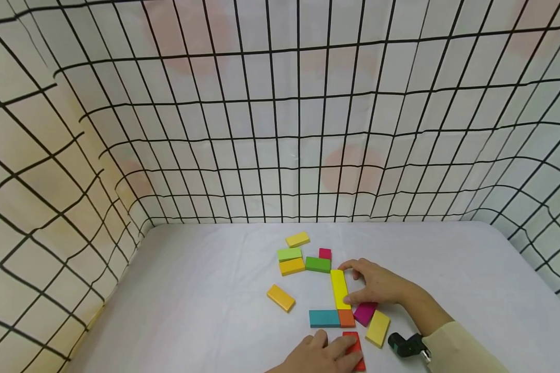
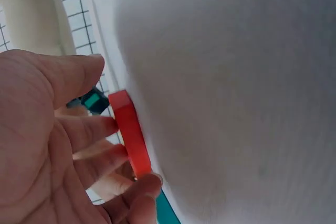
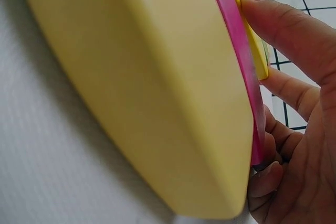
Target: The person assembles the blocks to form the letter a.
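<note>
Bright yellow block (image 1: pixel 339 289) in wide pinch of right fingers (image 1: pixel 355 265), red block (image 2: pixel 134 136) against spread left fingers (image 2: pixel 102 165)

There's the centre block (image 1: pixel 339 289) on the table (image 1: pixel 191 300), right hand (image 1: pixel 378 282) at its right! Straight before it, an end block (image 1: pixel 347 318); left-front of it, a side block (image 1: pixel 324 318). Farther front, a near block (image 1: pixel 352 341) under the left hand (image 1: pixel 318 354). Right-front, two blocks (image 1: pixel 377 328); left, one lone block (image 1: pixel 281 298); behind-left, five blocks (image 1: pixel 289 254).
</note>
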Demonstrator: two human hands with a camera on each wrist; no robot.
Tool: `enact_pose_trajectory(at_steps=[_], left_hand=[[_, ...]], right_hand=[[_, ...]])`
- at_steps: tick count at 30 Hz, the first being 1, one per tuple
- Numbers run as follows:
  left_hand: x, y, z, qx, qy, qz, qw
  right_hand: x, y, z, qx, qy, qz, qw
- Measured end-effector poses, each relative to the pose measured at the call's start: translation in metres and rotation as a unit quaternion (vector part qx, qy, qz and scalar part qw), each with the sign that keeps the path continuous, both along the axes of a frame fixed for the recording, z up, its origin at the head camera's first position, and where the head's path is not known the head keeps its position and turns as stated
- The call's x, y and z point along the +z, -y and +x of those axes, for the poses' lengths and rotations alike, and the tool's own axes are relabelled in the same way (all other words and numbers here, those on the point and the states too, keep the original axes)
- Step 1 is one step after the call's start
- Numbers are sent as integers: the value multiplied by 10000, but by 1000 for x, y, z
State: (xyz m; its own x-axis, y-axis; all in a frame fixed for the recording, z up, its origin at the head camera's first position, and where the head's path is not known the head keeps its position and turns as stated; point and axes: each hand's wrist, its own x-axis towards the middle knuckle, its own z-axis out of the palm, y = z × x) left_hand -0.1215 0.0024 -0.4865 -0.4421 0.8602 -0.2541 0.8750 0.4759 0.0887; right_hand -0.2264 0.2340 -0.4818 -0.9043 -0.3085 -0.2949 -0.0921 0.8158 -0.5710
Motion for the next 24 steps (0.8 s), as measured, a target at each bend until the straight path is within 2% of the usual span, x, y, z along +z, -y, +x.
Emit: enact_pose_trajectory(at_steps=[4,7,15,24], left_hand=[[-3,-3,1,161,-13,-74,9998],[-3,-5,0,257,100,-124,9995],[0,-6,-4,304,256,-228,9990],[5,-5,-4,357,346,-232,9985]], right_hand=[[-1,0,0,50,-1,-53,10000],[-2,0,0,45,3,-39,10000],[0,0,1,-11,0,2,10000],[1,0,1,51,-27,-10,10000]])
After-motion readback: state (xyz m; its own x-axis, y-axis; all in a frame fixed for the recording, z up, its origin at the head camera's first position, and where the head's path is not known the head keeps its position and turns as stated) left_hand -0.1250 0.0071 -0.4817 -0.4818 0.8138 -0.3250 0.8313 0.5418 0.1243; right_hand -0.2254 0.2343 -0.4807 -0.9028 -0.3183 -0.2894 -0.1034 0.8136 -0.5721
